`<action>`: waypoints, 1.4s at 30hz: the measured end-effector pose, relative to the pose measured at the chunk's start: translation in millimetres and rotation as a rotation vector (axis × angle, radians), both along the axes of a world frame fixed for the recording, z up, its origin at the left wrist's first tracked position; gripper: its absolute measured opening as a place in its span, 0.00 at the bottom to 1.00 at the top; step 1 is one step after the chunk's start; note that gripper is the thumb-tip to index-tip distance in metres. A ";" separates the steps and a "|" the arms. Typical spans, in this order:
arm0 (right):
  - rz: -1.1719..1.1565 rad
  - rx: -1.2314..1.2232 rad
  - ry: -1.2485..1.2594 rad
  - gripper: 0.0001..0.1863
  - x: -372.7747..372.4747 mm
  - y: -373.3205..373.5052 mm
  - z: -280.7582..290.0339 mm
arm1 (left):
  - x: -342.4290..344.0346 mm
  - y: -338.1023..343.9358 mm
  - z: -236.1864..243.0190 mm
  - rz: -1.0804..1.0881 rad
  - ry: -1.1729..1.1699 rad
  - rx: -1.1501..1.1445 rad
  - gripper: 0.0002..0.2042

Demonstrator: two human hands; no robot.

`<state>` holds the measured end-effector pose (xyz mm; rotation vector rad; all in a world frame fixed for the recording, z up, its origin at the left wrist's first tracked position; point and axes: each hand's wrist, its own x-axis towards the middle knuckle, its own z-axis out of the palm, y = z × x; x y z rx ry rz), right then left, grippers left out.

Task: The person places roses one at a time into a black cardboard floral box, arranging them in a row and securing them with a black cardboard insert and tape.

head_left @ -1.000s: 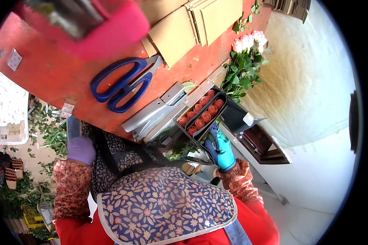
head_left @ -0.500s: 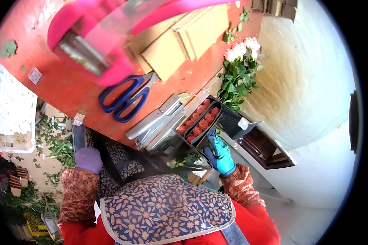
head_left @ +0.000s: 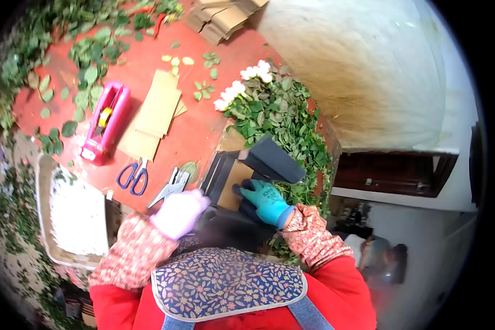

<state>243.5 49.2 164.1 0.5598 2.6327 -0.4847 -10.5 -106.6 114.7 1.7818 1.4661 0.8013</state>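
My right grip (head_left: 267, 203), gloved in teal, has its fingers bent over the edge of a brown cardboard piece (head_left: 232, 184) — how firmly they close, I cannot tell. That cardboard lies among black panels (head_left: 220, 176) at the red tabletop's (head_left: 195, 124) near edge. My left grip (head_left: 180, 213), lilac-gloved and blurred, is beside the panels' left side — wide or narrow, I cannot tell — just beside a silver stapler (head_left: 172, 186).

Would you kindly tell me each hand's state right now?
Left hand: beside the silver tool; blurred, grip cannot be told.
Right hand: at the brown cardboard; grip cannot be told.
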 end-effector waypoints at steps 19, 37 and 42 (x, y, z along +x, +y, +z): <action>-0.058 -0.162 0.165 0.21 15.9 4.2 16.7 | 72.8 97.3 8.1 -0.216 0.229 -0.079 0.23; -0.918 0.241 -0.216 0.22 37.2 289.9 -90.0 | 72.9 98.7 -7.9 -0.214 0.423 0.152 0.08; -1.001 0.258 0.021 0.20 33.9 291.8 -60.2 | 57.8 97.0 0.5 -0.258 0.429 0.092 0.08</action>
